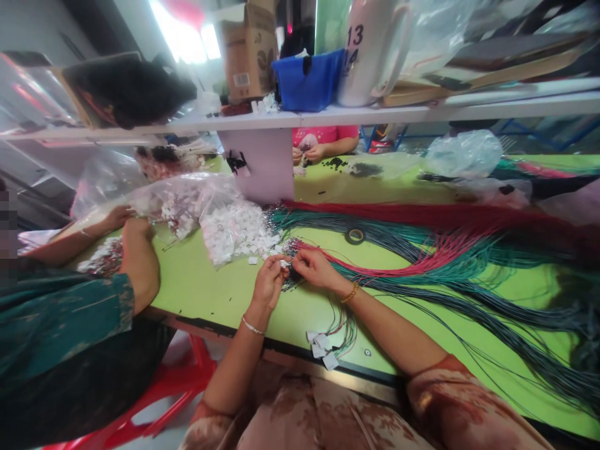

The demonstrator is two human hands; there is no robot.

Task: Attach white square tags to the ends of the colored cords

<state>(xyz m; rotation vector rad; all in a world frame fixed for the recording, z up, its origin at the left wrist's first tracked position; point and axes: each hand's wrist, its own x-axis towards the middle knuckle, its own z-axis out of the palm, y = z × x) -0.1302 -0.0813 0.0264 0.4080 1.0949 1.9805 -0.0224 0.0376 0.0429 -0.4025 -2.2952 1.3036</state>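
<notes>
Near the front middle of the table, my left hand (pixel 269 279) is closed in a pinch on a small white connector housing (pixel 284 264). Just right of it, my right hand (pixel 313 267) has its fingers pressed together, almost meeting the left fingertips. What the right fingers pinch is too small to make out. Metal-tipped wire ends lie around and behind both hands. Bundles of red wires (pixel 398 271), green wires (pixel 473 261) and dark wires (pixel 520 302) run off to the right. Below my right wrist, white connectors (pixel 321 344) with wires attached hang at the table's edge.
A plastic bag of white housings (pixel 239 228) lies left of my hands. A tape roll (pixel 355 235) rests behind them. At left, a co-worker's arm (pixel 140 262) reaches over the table; another person's hands (pixel 312 152) work opposite. A shelf (pixel 319 117) holds a blue bin (pixel 307 81).
</notes>
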